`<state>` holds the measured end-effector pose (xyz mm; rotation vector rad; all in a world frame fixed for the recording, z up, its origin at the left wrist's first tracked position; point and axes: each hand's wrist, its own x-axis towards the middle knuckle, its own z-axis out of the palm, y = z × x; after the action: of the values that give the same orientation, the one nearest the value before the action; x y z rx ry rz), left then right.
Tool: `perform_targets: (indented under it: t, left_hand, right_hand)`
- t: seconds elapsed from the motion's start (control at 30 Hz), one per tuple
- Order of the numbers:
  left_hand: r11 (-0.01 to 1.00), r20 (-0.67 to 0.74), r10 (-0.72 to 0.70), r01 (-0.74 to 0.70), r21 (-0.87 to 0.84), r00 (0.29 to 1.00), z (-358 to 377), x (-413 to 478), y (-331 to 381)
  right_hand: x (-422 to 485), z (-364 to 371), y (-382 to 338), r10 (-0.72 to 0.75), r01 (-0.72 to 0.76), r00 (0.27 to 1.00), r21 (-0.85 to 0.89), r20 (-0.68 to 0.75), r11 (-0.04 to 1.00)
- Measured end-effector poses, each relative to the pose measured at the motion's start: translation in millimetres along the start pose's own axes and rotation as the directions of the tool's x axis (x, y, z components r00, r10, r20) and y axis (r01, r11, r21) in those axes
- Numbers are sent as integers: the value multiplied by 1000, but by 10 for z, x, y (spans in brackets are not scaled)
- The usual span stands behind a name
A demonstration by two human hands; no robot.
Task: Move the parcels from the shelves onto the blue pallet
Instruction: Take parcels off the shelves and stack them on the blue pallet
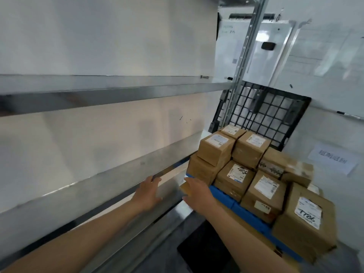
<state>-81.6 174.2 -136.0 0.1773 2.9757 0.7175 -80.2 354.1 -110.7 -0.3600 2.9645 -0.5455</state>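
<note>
Several brown cardboard parcels (234, 180) with white labels are stacked on the blue pallet (222, 196) at the right. Left of the pallet's near corner, a small brown parcel (185, 189) shows on the lowest shelf level, mostly hidden. My right hand (198, 194) reaches over it, fingers above and thumb below, gripping its edge. My left hand (148, 192) stretches out a short way to the left of it. That hand's fingers are straight, its palm faces the parcel, and its fingertips are at the metal shelf beam (110, 186).
Bare metal shelves (98, 89) fill the left, with a slotted upright post (244, 56) behind the pallet. A black wire grid (275, 115) leans on the wall behind the parcels. Whiteboards (325, 56) hang on the right wall. A dark mat (204, 251) lies on the floor.
</note>
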Motion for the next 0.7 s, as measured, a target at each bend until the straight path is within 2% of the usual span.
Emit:
perform_targets:
  t: [0.27, 0.33, 0.5, 0.7]
  left_hand:
    - [986, -61, -168, 169, 16, 984, -336, -718, -665]
    - [974, -86, -226, 228, 17, 970, -457, -983, -889]
    - [927, -138, -366, 374, 39, 920, -758, -1791, -1538]
    - [853, -199, -510, 522, 8, 837, -1171, -2919, -2323]
  right_hand:
    - [47, 267, -858, -114, 111, 991, 41, 75, 993]
    - [9, 405, -1173, -186, 182, 980, 61, 66, 981]
    - [-206, 819, -2127, -342, 336, 934, 65, 102, 939]
    - [-649, 1329, -3257, -451, 451, 869, 49, 206, 891]
